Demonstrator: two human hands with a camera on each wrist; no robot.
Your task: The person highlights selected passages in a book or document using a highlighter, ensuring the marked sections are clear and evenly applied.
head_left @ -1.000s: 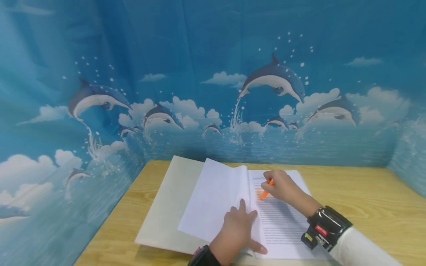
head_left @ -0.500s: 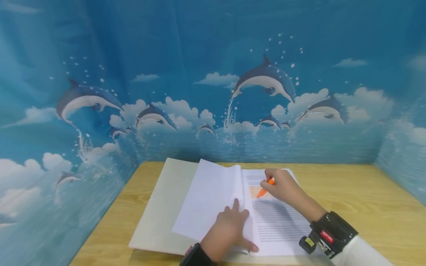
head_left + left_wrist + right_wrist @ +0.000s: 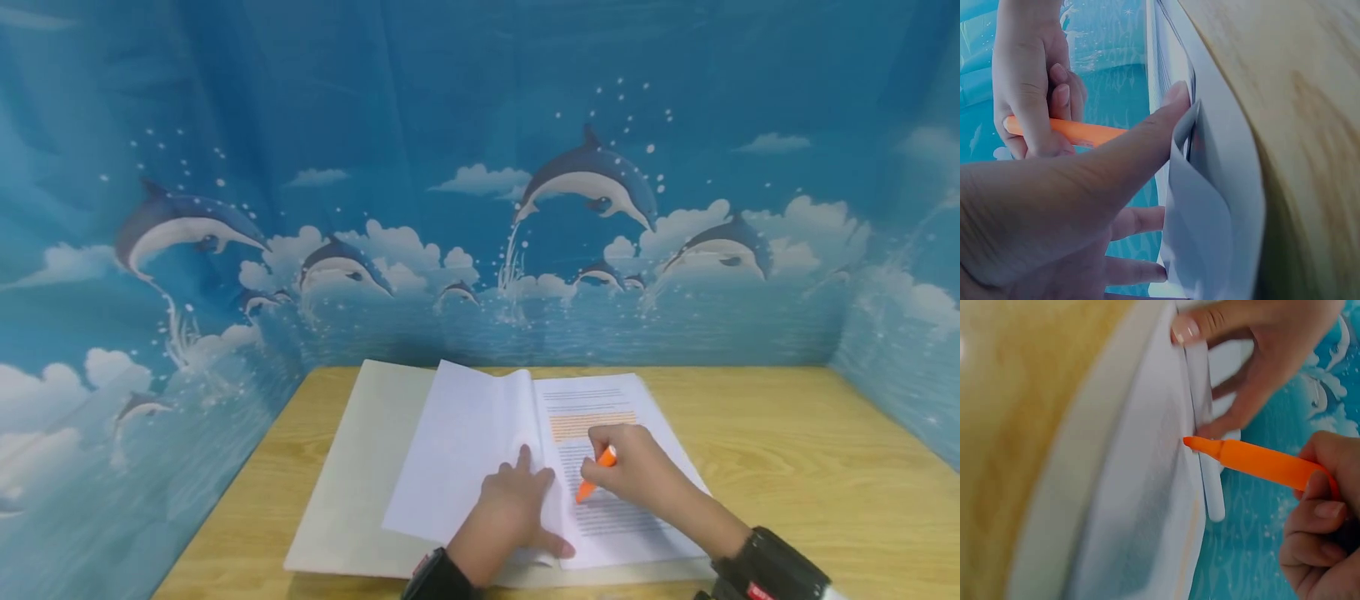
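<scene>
An orange highlighter (image 3: pixel 1266 464) is gripped in my right hand (image 3: pixel 630 467), its tip down at the printed text midway along the right-hand page (image 3: pixel 600 542). Orange marking (image 3: pixel 588 425) covers several lines higher on that page. My left hand (image 3: pixel 513 504) presses with spread, straight fingers along the fold, holding down the turned-back blank sheet (image 3: pixel 442 467). In the left wrist view its thumb (image 3: pixel 1154 128) lies at the lower edge of the pages. Beneath the left sheet shows the open pale cover (image 3: pixel 337 500) of the document.
The document lies on a wood-grain table (image 3: pixel 795 442). Behind it hangs a blue backdrop (image 3: pixel 420 125) printed with dolphins and clouds. Black wrist straps with cameras (image 3: pixel 772 567) sit on both wrists.
My right hand has moved the highlighter down the page, away from the orange-marked lines, which now show fully. My left hand stays on the fold. The head view has shifted slightly.
</scene>
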